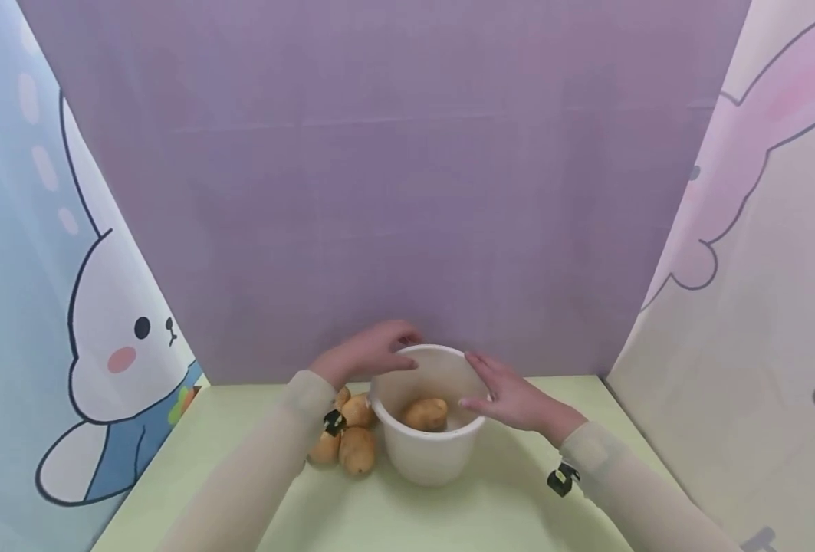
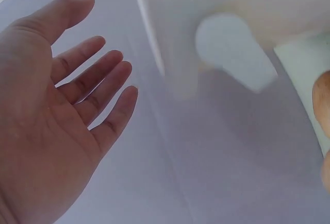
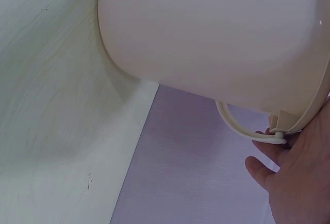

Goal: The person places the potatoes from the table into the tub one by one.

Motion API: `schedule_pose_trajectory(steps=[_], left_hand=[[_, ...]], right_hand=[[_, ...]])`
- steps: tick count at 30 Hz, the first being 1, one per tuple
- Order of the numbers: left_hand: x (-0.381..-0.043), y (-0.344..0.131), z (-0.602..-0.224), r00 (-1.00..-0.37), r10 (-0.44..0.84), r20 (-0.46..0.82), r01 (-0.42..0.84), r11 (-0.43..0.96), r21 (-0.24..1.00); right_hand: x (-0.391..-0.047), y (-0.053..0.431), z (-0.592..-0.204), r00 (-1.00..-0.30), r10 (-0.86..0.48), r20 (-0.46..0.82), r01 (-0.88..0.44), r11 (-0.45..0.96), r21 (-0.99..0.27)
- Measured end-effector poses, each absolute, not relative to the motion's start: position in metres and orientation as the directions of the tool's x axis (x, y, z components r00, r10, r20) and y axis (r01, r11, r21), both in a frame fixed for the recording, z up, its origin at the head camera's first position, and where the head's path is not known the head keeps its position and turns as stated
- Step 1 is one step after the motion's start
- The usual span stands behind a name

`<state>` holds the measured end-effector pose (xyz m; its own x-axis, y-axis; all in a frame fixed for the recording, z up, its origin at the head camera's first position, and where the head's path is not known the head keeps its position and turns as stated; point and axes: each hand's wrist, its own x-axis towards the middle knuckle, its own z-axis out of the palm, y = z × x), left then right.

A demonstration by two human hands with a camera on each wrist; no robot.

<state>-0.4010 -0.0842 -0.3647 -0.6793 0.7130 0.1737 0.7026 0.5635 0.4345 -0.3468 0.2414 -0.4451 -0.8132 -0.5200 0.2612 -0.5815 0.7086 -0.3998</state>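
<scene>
A white bucket (image 1: 429,460) stands upright on the table, with a potato (image 1: 426,415) visible inside. To its upper left is my left hand (image 1: 369,354), its fingers loosely spread near the rim; the left wrist view shows that palm (image 2: 56,116) holding nothing. Over the right side of the rim lies my right hand (image 1: 514,395), thumb tip above the opening and fingers extended toward the back. In the right wrist view, the right hand (image 3: 301,175) is beside the rim where the bucket's handle (image 3: 234,123) attaches, and some fingers are hidden.
Several potatoes (image 1: 357,451) lie on the table just left of the bucket, partly behind the left wrist. The pale green table (image 1: 517,506) ends at a purple backdrop (image 1: 407,192). Side panels with cartoon rabbits (image 1: 124,330) flank it.
</scene>
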Motion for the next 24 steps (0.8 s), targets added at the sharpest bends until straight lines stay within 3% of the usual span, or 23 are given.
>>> schedule_pose_trajectory(steps=[7, 24], left_hand=[[-0.373, -0.137, -0.371, -0.688, 0.665, 0.290, 0.717, 0.562, 0.413], [-0.329, -0.264, -0.427, -0.839, 0.431, 0.331, 0.544, 0.661, 0.518]], right_hand=[[-0.343, 0.240, -0.450, -0.813, -0.519, 0.265, -0.582, 0.712, -0.392], [-0.345, 0.241, -0.445, -0.803, -0.527, 0.278, -0.595, 0.697, -0.400]])
